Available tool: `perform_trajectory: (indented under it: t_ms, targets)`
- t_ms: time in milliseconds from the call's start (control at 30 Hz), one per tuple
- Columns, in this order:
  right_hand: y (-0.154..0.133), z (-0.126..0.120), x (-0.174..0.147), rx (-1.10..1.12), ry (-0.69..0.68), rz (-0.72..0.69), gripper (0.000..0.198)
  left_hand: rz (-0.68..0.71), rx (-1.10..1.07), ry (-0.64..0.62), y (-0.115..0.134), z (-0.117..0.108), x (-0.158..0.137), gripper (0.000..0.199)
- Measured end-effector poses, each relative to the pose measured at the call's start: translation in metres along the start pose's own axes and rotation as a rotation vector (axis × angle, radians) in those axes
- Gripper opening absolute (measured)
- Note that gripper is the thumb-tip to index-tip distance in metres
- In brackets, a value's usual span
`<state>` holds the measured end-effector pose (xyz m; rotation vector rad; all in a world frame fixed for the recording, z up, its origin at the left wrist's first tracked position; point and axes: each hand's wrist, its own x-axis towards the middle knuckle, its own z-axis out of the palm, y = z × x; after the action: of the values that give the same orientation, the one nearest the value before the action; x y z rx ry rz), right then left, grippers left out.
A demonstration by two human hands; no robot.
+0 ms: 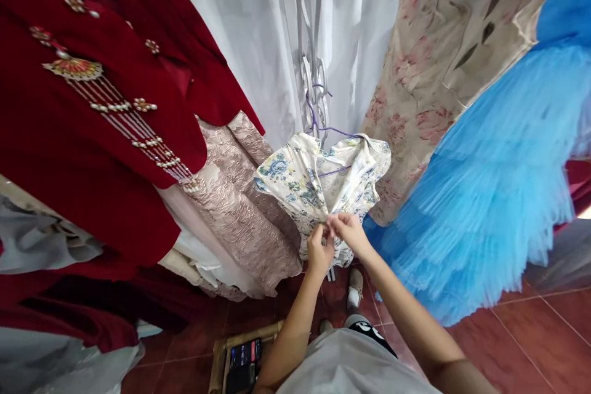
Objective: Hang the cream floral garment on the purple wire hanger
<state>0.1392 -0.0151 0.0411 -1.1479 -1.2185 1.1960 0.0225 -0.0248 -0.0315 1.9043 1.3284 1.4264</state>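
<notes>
A white blouse with blue and yellow flowers (300, 188) hangs in front of me on a purple wire hanger (339, 131). Its collar lies spread, and the neckline runs down in a V. At the bottom of that V, my left hand (321, 249) pinches the front edge of the blouse. Close beside it, touching, my right hand (346, 229) pinches the other front edge with bent fingers. The fingertips of both hands meet, so any button between them is hidden. Below the hands the lower part of the blouse hangs down, partly covered by them.
A dark red garment with beaded ornaments (115, 111) and a pink brocade garment (244, 197) hang to the left. On the right hang a floral beige dress (415, 74) and a blue tulle dress (475, 197). White hangers (307, 74) dangle behind. A wooden stool (220, 357) carries a phone (244, 354).
</notes>
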Motion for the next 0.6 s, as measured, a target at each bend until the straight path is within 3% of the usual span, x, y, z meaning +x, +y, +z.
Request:
perform_trajectory:
  t_ms: [233, 367, 467, 533, 600]
  targets:
    - [-0.117, -0.008, 0.103, 0.028, 0.079, -0.229, 0.043, -0.079, -0.043, -0.133, 0.011, -0.001, -0.006, 0.013]
    - [-0.144, 0.0, 0.116, 0.003, 0.054, -0.246, 0.038, -0.082, -0.082, -0.173, 0.004, -0.008, 0.001, 0.014]
    - [-0.139, -0.001, 0.101, -0.056, 0.012, -0.272, 0.037, 0.026, -0.092, -0.068, 0.011, -0.032, 0.038, 0.017]
    - [-0.133, -0.004, 0.09, -0.091, 0.016, -0.318, 0.037, 0.156, -0.072, 0.083, 0.03, -0.054, 0.08, 0.03]
    - [-0.13, -0.009, 0.084, -0.116, 0.01, -0.371, 0.036, 0.336, -0.012, 0.152, 0.055, -0.073, 0.128, 0.036]
